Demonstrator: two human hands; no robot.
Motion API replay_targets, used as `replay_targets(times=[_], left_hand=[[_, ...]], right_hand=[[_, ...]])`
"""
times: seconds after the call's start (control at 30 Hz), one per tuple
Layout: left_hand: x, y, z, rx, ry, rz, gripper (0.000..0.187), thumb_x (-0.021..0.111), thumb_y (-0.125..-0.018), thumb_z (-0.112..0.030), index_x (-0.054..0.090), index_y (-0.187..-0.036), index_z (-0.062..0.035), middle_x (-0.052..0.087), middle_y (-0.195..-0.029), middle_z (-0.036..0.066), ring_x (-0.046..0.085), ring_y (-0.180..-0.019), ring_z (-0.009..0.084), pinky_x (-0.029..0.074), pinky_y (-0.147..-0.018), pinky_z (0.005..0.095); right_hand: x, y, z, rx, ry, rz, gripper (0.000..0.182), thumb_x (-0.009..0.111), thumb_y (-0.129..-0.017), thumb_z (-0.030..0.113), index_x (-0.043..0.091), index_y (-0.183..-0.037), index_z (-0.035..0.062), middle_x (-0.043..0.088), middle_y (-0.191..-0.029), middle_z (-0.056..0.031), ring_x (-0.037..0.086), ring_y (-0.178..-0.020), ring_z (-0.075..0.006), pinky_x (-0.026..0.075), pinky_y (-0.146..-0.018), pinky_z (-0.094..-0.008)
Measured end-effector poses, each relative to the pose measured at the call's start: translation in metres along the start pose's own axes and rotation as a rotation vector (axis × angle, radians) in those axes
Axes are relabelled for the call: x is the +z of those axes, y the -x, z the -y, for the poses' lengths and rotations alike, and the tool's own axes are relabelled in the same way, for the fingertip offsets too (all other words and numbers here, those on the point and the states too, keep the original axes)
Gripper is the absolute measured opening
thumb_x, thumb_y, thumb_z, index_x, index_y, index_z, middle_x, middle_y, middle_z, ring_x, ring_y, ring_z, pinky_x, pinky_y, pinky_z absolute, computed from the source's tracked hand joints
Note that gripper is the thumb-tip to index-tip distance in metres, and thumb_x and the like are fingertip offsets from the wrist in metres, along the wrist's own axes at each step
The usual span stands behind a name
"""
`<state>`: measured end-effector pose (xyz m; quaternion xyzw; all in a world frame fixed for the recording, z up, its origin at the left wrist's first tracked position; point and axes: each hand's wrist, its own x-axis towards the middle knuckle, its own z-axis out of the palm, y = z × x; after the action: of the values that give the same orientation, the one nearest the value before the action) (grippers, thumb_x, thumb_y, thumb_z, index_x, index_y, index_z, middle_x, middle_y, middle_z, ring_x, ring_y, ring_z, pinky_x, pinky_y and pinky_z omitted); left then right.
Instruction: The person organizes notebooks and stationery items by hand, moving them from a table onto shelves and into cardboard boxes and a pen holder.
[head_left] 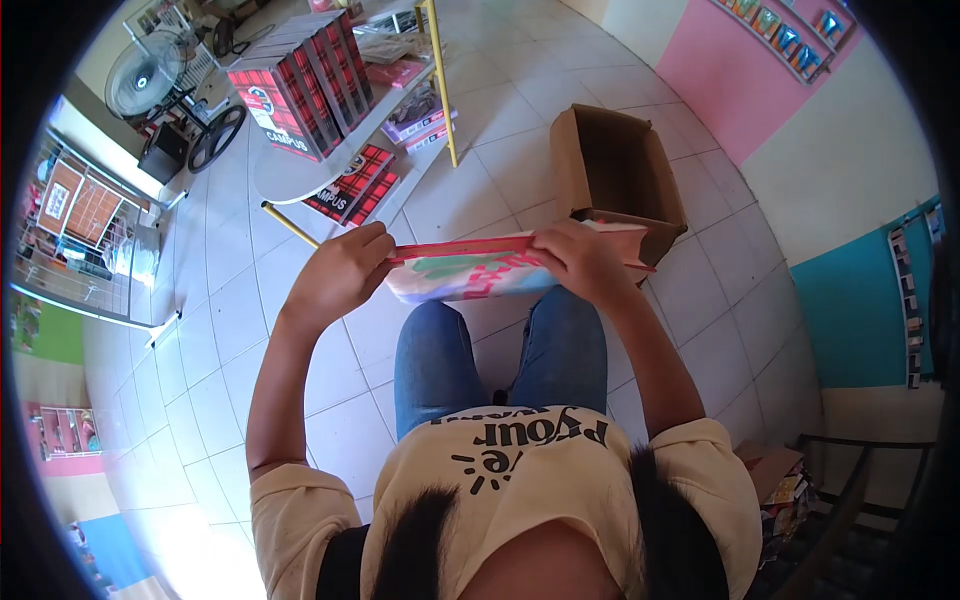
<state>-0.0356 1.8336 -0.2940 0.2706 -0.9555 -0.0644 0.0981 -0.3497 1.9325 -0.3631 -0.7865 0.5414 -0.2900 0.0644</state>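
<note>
A flat, colourful packet with a red top edge [465, 270] is stretched level between my two hands, above my knees. My left hand [350, 265] is closed on its left end. Closed round the top edge further right is my right hand [585, 262], and part of the packet extends beyond it. White, pink and green patterning shows on the packet's face; what is inside it cannot be made out. Just behind the packet's right end, an open cardboard box [625, 180] stands on the floor, its inside dark.
At the upper left, a shelf [290, 180] with yellow posts holds red plaid "CAMPUS" books [300, 95]. A fan [150, 80] and a wire rack [90, 225] are further left. A dark metal chair [860, 500] is at the lower right.
</note>
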Motion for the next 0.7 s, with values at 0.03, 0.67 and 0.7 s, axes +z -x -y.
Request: replay_targets(times=[0.03,0.67,0.7], left_hand=[[0.011,0.004,0.012,0.043,0.006,-0.02,0.03,0.068,-0.077,-0.004,0.056,-0.104,-0.0033,0.063,-0.094,0.011,0.063,-0.081,0.0283,0.051,-0.066,0.0356],[0.137,-0.025,0.055,-0.503,0.66,-0.968,0.029,0.04,-0.101,-0.024,0.052,-0.09,0.0005,0.046,-0.066,0.0,0.046,-0.064,0.0068,0.037,-0.054,0.0254],[0.133,-0.03,0.057,-0.444,0.646,-0.993,0.028,0.04,-0.101,-0.022,0.052,-0.091,0.0006,0.047,-0.067,0.0,0.047,-0.065,0.0061,0.038,-0.053,0.0252]], right_hand=[[-0.004,0.0,-0.003,0.081,-0.024,0.025,0.019,0.067,-0.079,0.012,0.061,-0.096,0.0053,0.064,-0.091,-0.0112,0.061,-0.087,-0.028,0.05,-0.074,-0.0373],[-0.003,0.055,-0.103,0.27,0.432,-0.111,0.042,0.068,-0.08,0.025,0.055,-0.114,0.0035,0.061,-0.104,-0.0119,0.058,-0.099,-0.0314,0.045,-0.086,-0.0424],[-0.011,0.045,-0.088,0.223,0.313,-0.209,0.049,0.071,-0.078,0.027,0.053,-0.118,0.0039,0.06,-0.108,-0.0122,0.057,-0.101,-0.0305,0.044,-0.086,-0.0424]])
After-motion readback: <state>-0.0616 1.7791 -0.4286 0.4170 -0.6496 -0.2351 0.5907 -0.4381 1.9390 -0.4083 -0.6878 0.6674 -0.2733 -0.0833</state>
